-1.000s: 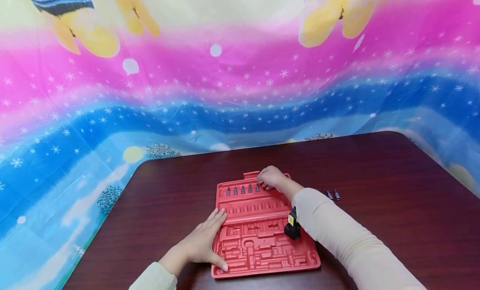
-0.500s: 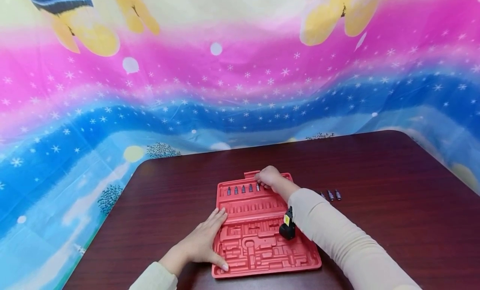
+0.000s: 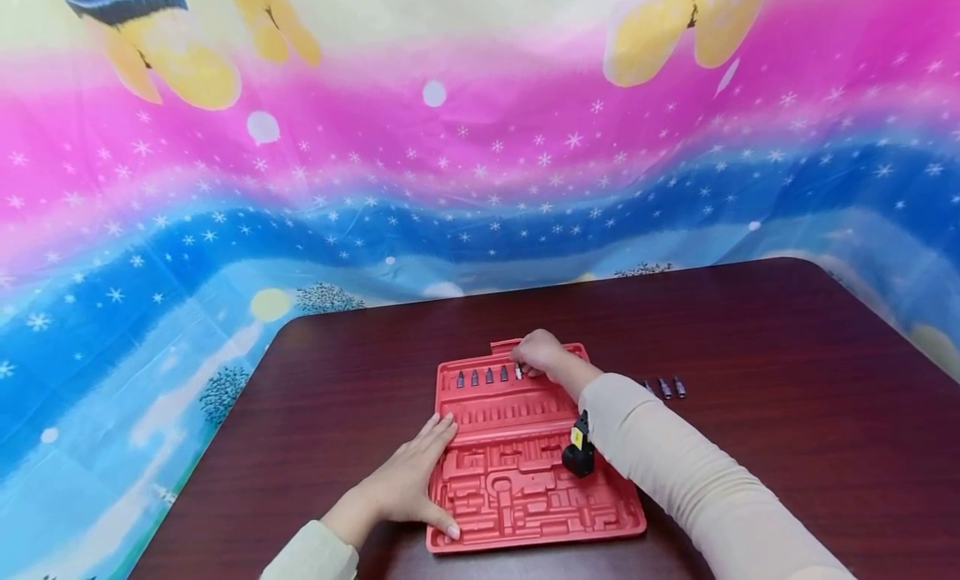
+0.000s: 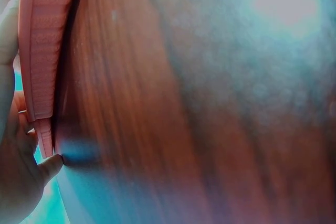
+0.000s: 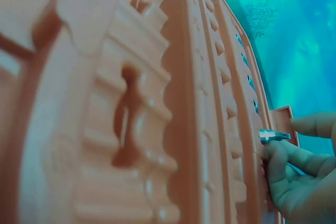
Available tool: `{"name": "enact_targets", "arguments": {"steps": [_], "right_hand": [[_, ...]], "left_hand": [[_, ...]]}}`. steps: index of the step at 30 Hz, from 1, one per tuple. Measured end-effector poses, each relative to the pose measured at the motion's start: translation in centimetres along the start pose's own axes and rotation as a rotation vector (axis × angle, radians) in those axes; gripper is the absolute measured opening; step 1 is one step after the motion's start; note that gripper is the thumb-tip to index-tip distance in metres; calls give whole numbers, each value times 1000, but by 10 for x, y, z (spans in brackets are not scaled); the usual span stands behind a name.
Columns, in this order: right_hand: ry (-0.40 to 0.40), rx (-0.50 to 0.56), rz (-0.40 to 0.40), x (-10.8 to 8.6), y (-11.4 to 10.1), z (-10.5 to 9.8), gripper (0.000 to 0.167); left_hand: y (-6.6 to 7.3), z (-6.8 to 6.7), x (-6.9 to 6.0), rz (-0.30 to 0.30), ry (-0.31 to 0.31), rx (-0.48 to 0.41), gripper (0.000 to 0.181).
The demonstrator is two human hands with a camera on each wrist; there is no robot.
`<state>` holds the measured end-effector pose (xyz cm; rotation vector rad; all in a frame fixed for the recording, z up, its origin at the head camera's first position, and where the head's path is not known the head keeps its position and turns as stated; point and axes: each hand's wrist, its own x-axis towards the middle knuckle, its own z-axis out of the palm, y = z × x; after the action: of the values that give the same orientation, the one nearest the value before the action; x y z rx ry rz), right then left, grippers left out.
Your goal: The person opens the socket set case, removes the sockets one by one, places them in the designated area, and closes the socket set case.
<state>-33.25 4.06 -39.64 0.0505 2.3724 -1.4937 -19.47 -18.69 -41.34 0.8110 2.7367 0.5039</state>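
A red moulded tool case (image 3: 540, 540) lies unfolded on the table. My left hand (image 3: 408, 480) rests with straight fingers along its left edge, thumb on the near corner; the left wrist view shows that hand (image 4: 18, 177) beside the case's side wall (image 4: 44, 40). Several dark socket bits (image 3: 489, 376) sit in the slots of the far row. At the right of these, my right hand (image 3: 542, 352) pinches a socket bit (image 3: 518, 371). Up close, this shiny bit (image 5: 273, 136) sticks out of the row between the thumb and fingers of my right hand (image 5: 302, 171).
Loose socket bits (image 3: 666, 388) lie on the dark wooden table (image 3: 750, 338) right of the case, partly behind the right sleeve (image 3: 675, 455). A black wrist camera (image 3: 579, 455) hangs over the case. A printed cloth (image 3: 480, 172) stands behind the table.
My right fingers shift slightly on the socket bit at the row's right end, which now looks brighter. A third loose bit shows beside the sleeve. The left hand stays put.
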Motion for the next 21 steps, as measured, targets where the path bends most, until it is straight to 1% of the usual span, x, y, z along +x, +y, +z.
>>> {"name": "enact_targets", "arguments": {"steps": [5, 7, 9, 13, 17, 21], "right_hand": [[-42, -133, -19, 1, 1, -3, 21], [-54, -154, -35, 1, 2, -5, 19], [-74, -149, -49, 0, 3, -5, 13], [-101, -104, -77, -1, 6, -6, 7], [-92, -74, -80, -1, 10, -6, 4], [-81, -38, -65, 0, 11, -5, 5]], "left_hand": [[0, 0, 0, 6, 3, 0, 122], [0, 0, 0, 7, 4, 1, 122], [0, -1, 0, 6, 3, 1, 122], [-1, 0, 0, 1, 3, 5, 122], [-1, 0, 0, 8, 6, 6, 122], [-2, 1, 0, 17, 9, 2, 122]]}}
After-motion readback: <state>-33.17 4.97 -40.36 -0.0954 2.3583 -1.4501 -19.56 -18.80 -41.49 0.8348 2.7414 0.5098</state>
